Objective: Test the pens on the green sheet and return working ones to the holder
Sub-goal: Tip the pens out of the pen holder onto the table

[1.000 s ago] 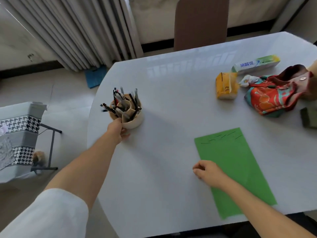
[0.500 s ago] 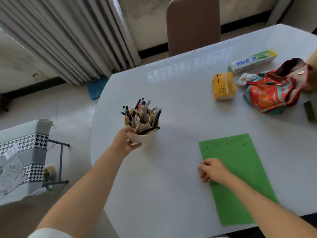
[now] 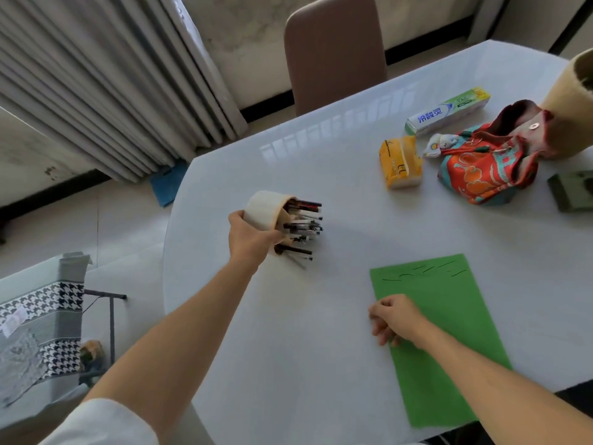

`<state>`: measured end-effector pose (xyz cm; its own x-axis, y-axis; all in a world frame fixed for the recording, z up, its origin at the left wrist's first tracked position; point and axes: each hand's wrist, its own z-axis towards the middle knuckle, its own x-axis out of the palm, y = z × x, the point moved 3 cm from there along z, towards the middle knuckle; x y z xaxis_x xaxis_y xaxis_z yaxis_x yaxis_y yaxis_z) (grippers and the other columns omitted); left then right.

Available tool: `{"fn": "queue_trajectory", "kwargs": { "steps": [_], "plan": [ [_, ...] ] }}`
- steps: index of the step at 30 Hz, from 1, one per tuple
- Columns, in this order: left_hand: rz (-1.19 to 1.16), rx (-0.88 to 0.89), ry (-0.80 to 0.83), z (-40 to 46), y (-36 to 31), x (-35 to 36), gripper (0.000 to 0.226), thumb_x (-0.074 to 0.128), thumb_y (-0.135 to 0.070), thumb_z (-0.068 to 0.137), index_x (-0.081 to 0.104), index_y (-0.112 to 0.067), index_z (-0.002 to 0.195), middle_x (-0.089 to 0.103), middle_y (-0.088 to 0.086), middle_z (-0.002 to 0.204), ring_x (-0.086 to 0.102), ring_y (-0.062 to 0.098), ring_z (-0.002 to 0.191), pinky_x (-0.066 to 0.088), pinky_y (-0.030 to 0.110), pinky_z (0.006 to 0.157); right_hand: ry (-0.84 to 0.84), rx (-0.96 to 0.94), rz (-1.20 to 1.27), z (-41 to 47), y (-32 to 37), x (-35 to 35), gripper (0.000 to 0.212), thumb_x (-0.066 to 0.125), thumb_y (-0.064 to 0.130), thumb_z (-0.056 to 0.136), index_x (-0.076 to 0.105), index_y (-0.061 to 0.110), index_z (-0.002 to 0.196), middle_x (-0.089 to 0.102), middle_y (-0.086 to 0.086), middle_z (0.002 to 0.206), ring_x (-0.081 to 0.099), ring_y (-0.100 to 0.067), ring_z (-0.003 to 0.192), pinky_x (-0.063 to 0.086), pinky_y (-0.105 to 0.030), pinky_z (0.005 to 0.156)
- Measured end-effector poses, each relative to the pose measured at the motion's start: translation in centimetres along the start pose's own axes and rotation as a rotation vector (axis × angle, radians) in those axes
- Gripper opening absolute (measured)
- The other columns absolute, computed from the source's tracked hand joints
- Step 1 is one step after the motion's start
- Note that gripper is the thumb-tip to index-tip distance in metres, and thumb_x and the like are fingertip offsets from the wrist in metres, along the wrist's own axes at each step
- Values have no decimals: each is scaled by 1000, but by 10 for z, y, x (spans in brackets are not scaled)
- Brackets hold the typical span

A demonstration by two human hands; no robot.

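My left hand [image 3: 248,240] grips the beige pen holder [image 3: 266,211] and holds it tipped on its side above the white table [image 3: 321,332], mouth pointing right. Several black and white pens [image 3: 303,224] stick out of the mouth, some sliding toward the tabletop. The green sheet [image 3: 446,332] lies at the near right with a few short black pen strokes along its far edge. My right hand [image 3: 396,319] rests on the sheet's left edge with its fingers curled, and no pen shows in it.
A yellow tissue pack [image 3: 401,163], a toothpaste box [image 3: 449,110], a colourful cloth pouch [image 3: 491,162], a tan cylinder [image 3: 571,101] and a dark green object [image 3: 574,189] sit at the far right. A brown chair [image 3: 335,49] stands behind the table; a patterned rack [image 3: 41,322] is left.
My left hand has lifted the holder, carried it right toward the table's middle and tipped it from upright onto its side, so the pens now point right. My right hand stays on the sheet.
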<state>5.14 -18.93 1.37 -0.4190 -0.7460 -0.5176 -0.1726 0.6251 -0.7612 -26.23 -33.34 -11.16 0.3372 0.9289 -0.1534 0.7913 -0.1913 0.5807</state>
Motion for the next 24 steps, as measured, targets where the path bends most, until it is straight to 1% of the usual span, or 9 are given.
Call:
{"fn": "queue_trajectory", "kwargs": {
  "steps": [2,4,6,8,10,13,17,21,24],
  "plan": [
    [70,42,-19,-2,1,5,92,88,-33,48,32,-35,121,49,-20,103,54,1,90,43,21,59,11,-9,-24,0,0,0,22,59,21,99,64,1,92,75,-17,71,69,-33,51,41,-24,37],
    [115,92,-36,-5,2,10,93,87,-36,49,31,-36,123,46,-24,101,51,-2,89,40,18,58,24,-21,-49,1,0,-1,21,58,22,99,63,2,93,75,-17,71,70,-33,52,41,-24,36],
    [166,152,-47,-10,1,14,94,87,-38,49,30,-38,124,45,-26,101,52,1,88,39,17,58,46,-30,-73,2,-1,-2,22,57,22,99,62,2,94,75,-16,71,70,-34,53,41,-24,36],
    [223,222,-54,-16,1,19,93,86,-39,50,30,-39,124,47,-22,103,54,9,92,44,20,62,72,-33,-91,3,-1,-4,22,57,23,99,62,2,95,75,-16,71,71,-34,54,42,-25,37],
    [283,299,-66,-21,2,24,93,86,-43,52,31,-37,126,50,-14,110,53,13,98,48,26,70,84,-33,-92,4,-1,-5,23,57,24,98,61,2,96,75,-16,71,71,-34,54,42,-25,37],
    [375,411,-89,-29,6,31,93,88,-45,59,32,-33,132,50,-11,118,51,11,104,47,28,77,82,-37,-84,5,-2,-4,24,58,25,97,61,2,94,75,-16,70,71,-33,53,41,-24,37],
    [439,508,-112,-36,13,36,96,89,-37,64,30,-30,139,48,-7,130,43,5,110,43,26,80,78,-46,-77,6,-3,-3,25,58,26,97,62,2,93,75,-16,70,71,-33,52,41,-23,37],
    [467,577,-131,-40,16,37,97,89,-39,66,29,-26,142,47,-3,137,46,12,119,44,26,82,85,-42,-81,6,-1,-3,23,57,24,97,62,2,94,75,-16,70,71,-33,53,41,-24,37],
    [468,665,-160,-42,15,35,94,89,-35,67,32,-23,140,45,0,143,46,17,123,49,32,82,87,-37,-80,5,-1,-3,21,57,23,97,62,2,93,75,-16,71,72,-34,55,41,-24,37]
  ]
}}
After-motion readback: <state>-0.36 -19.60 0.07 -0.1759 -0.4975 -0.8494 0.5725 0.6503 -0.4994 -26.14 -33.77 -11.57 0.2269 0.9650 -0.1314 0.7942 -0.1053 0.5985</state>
